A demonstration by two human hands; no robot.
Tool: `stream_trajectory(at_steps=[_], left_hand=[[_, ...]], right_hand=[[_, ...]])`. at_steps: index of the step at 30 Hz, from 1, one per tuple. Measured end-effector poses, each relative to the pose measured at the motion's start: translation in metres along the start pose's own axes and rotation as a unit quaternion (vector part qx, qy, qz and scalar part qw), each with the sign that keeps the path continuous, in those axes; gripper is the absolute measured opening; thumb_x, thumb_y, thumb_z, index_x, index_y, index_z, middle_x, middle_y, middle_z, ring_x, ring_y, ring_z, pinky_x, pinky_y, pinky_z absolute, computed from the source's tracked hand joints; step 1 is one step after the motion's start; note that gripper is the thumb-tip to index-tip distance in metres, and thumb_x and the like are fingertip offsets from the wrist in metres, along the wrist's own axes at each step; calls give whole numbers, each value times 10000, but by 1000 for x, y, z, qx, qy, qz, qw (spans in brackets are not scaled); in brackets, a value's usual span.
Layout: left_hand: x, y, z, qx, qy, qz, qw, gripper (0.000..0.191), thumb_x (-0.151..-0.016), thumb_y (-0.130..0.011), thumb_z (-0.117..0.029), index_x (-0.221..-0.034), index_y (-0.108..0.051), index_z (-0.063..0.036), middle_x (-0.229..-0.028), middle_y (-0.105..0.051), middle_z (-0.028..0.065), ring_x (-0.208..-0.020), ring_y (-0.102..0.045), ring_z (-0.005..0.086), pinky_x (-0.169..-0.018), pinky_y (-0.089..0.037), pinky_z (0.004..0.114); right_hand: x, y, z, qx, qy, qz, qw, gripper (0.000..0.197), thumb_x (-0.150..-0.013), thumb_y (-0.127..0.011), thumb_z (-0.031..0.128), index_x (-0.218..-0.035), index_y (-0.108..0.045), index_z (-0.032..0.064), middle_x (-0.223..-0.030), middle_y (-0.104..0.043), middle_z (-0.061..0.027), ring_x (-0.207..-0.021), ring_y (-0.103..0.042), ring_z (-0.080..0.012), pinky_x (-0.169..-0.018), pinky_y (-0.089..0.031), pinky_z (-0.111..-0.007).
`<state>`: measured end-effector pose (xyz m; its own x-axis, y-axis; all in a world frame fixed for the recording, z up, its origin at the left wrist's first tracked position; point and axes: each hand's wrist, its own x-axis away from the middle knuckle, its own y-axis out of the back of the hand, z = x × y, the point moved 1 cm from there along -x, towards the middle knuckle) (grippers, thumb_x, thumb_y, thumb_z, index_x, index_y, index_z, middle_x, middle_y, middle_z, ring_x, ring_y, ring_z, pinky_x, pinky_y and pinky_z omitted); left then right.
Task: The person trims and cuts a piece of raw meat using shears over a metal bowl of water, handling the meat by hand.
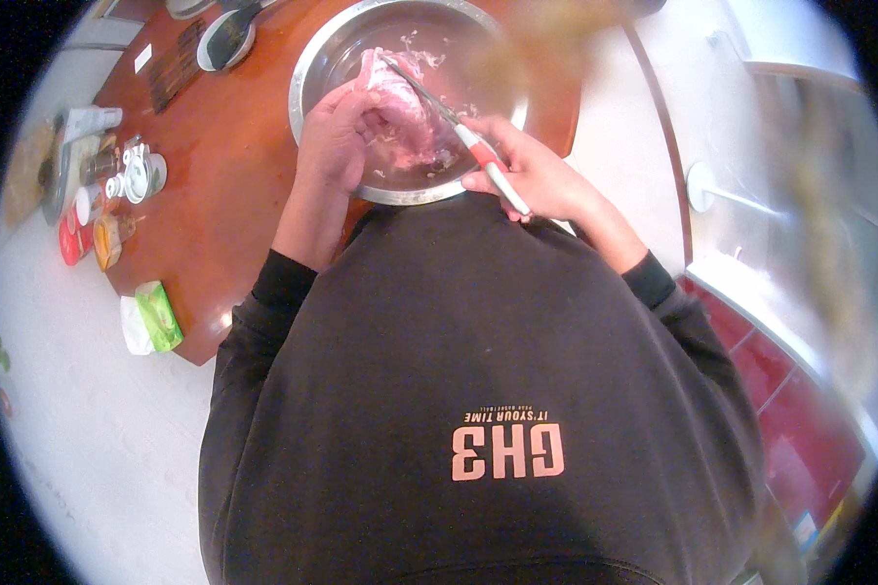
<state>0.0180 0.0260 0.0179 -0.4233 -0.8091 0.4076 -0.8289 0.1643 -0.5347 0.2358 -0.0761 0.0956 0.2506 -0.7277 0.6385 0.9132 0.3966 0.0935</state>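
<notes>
A piece of raw pink meat [399, 91] is held over a round stainless steel basin [309, 55]. My left hand [342, 131] pinches its left edge between thumb and fingers. In my right hand [530, 164] is a cutting tool [486, 157] with a red and white handle; whether it is a knife or scissors is hard to tell. Its narrow metal blade lies across the meat's upper right side, the tip near the top edge. Pale scraps [410, 38] lie in the basin around the meat. The lower part of the meat is partly hidden by my left fingers.
The basin stands on a reddish-brown wooden table [219, 168]. A white bowl [227, 40] with a dark object on it sits at the far left, beside a dark slatted mat [178, 66]. Jars and bottles [139, 175] and a green packet [159, 316] line the left edge. A blurred shape covers the upper right.
</notes>
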Motion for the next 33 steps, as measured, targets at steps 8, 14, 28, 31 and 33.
stream_trajectory(at_steps=[8,14,28,31,33], left_hand=[[4,-6,3,40,-13,33,999,276,-875,-497,-40,-1108,-596,68,-984,-675,114,-906,-653,190,-838,-521,312],[6,-5,6,83,12,47,995,317,-864,-501,-90,-1134,-580,56,-1013,-671,128,-933,-653,213,-863,-520,333],[7,-10,5,82,25,-55,995,219,-907,-505,-131,-1048,-596,10,-1018,-630,101,-942,-597,193,-817,-494,354],[4,-3,10,50,28,-50,997,199,-908,-499,-109,-1015,-609,17,-958,-638,90,-865,-607,182,-766,-495,319],[5,-4,9,36,28,-46,998,187,-908,-510,-106,-1001,-615,17,-929,-638,82,-831,-605,171,-737,-492,302]], right_hand=[[4,7,-11,-298,21,76,951,494,-910,-667,185,-1292,-392,34,-667,-507,-2,-387,-453,-58,-304,-337,-189],[4,29,-6,-132,51,14,990,588,-885,-696,258,-1346,-398,47,-685,-577,-53,-466,-553,-111,-387,-433,-266],[0,11,-4,334,138,-186,914,629,-802,-714,296,-1349,-455,124,-881,-661,-176,-780,-660,-365,-691,-517,-453],[-3,9,-6,365,172,-202,892,616,-823,-687,281,-1367,-444,124,-952,-660,-179,-790,-658,-374,-681,-521,-462],[-4,8,-5,373,133,-174,901,618,-836,-669,272,-1383,-430,114,-961,-662,-178,-794,-655,-382,-660,-516,-478]])
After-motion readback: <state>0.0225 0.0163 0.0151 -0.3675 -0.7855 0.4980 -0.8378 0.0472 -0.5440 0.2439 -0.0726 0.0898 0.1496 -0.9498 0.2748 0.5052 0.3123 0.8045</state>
